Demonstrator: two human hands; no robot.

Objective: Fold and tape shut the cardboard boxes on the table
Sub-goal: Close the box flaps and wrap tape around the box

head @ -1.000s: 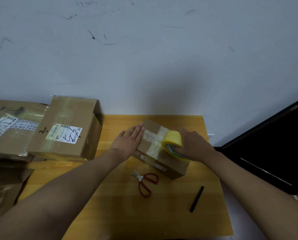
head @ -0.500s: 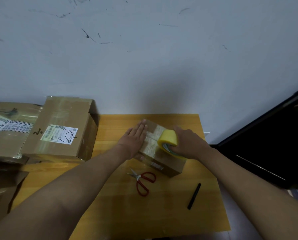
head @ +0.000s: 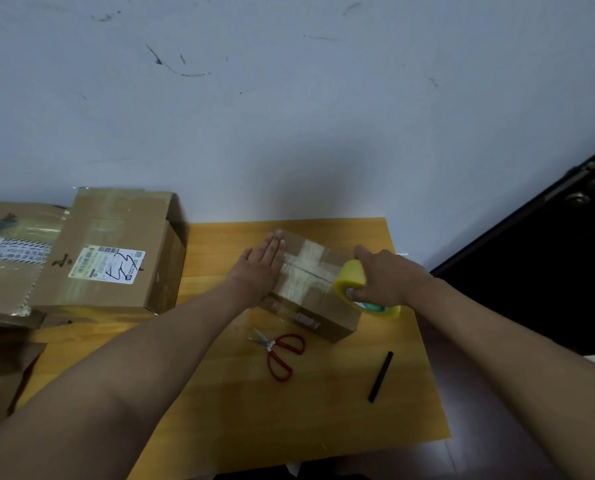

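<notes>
Left hand [head: 259,271] lies flat, fingers straight, on the box [head: 310,289]; keep pressing. Right hand [head: 388,278] grips the tape roll [head: 356,284]: pull it taut over the edge

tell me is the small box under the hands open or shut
Shut: the small box's flaps lie flat under crossed tape strips, the left hand flat on top.

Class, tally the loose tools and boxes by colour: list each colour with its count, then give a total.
Brown: 3 (small brown cardboard box, large labelled brown cardboard box, flat brown cardboard box)
Yellow: 1 (yellow tape roll)
Red: 1 (red-handled scissors)
Black: 1 (black marker pen)
Total: 6
</notes>
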